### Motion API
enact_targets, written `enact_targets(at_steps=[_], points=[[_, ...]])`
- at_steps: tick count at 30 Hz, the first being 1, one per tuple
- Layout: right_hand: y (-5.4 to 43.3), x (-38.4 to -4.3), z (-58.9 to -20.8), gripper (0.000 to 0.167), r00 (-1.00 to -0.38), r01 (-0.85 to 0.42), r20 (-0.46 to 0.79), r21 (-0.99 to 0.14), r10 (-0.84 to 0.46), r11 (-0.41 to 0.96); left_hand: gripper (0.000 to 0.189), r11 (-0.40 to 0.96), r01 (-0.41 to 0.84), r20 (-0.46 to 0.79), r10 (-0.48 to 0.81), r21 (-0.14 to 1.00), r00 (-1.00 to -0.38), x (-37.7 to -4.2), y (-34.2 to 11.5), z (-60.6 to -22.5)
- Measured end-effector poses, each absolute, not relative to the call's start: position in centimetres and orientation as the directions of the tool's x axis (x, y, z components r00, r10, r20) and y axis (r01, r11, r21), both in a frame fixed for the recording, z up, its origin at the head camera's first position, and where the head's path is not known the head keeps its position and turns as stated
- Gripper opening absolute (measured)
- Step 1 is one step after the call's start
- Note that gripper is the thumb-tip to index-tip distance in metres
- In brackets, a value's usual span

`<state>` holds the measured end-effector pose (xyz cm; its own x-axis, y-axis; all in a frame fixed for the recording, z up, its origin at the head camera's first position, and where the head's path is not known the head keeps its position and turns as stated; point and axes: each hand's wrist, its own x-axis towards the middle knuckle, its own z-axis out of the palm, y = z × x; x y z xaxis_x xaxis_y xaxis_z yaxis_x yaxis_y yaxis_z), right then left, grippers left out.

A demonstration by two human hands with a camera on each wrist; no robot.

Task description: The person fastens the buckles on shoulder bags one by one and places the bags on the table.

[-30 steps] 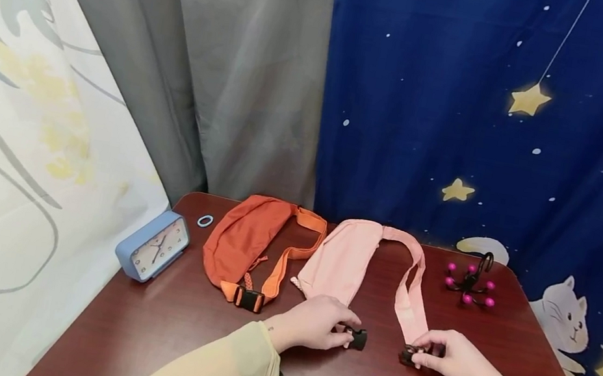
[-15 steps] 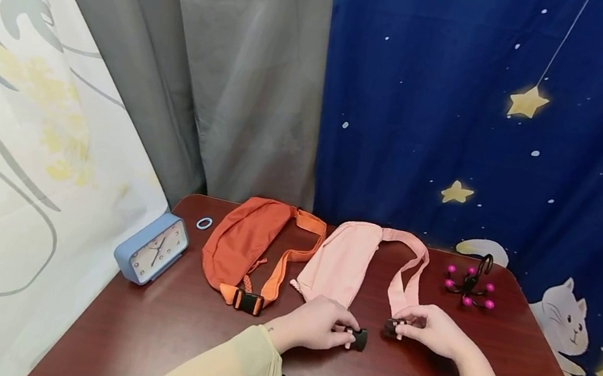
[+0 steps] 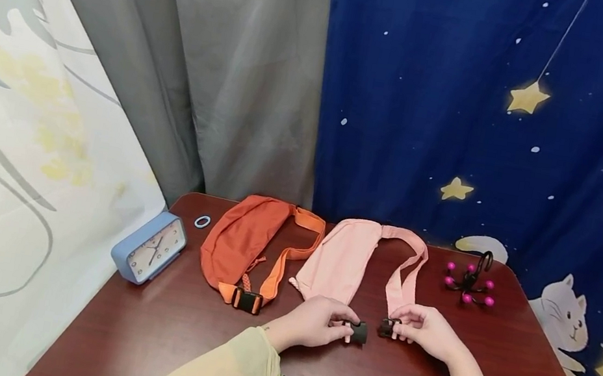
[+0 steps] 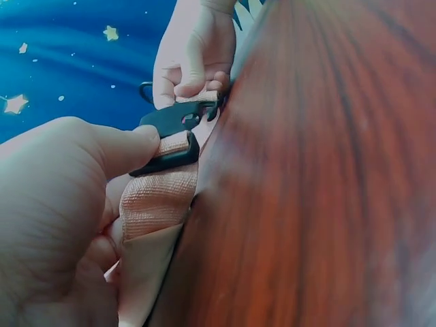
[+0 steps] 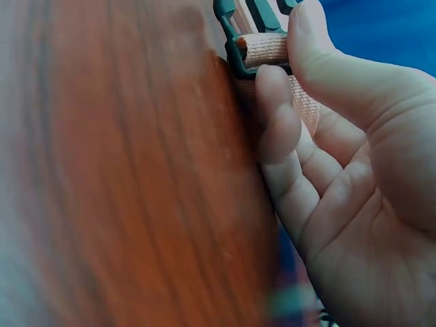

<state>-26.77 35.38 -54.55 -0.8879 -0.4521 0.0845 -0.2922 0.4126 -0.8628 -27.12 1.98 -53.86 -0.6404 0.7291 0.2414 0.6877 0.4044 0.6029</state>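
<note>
A pink waist bag [image 3: 342, 257] lies on the table, its strap [image 3: 402, 289] looping round to the right. My left hand [image 3: 309, 324] pinches the black socket half of its buckle [image 3: 359, 333] between thumb and fingers. Pink webbing [image 4: 160, 197] threads through that half in the left wrist view. With thumb and fingertips my right hand [image 3: 429, 333] pinches the pronged half [image 5: 235, 54] at the strap's end. A short gap separates the two halves in the head view, both low over the table.
An orange waist bag [image 3: 242, 241] with its buckle fastened lies left of the pink one. Farther left are a blue alarm clock [image 3: 150, 248] and a small blue ring [image 3: 203, 222]. A black rack with pink balls [image 3: 470, 284] stands at the right on the table [image 3: 164, 344].
My right hand has moved left with the pronged half and strap end, narrowing the gap to the socket half. My left hand has stayed nearly in place, the socket half turning slightly.
</note>
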Motion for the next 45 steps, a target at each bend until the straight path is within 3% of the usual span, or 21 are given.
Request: enact_targets(at_steps=[29, 45], points=[[31.7, -26.3, -55.7, 0.016, -0.863, -0.303, 0.111, -0.895, -0.493, 0.328, 0.024, 0.400, 0.684, 0.279, 0.700, 0.610, -0.658, -26.9, 2.3, -54.4], [30.8, -26.1, -55.5, 0.016, -0.869, -0.275, 0.089, -0.905, -0.486, 0.326, 0.024, 0.388, 0.716, 0.299, 0.716, 0.580, -0.631, -27.3, 2.2, -54.7]])
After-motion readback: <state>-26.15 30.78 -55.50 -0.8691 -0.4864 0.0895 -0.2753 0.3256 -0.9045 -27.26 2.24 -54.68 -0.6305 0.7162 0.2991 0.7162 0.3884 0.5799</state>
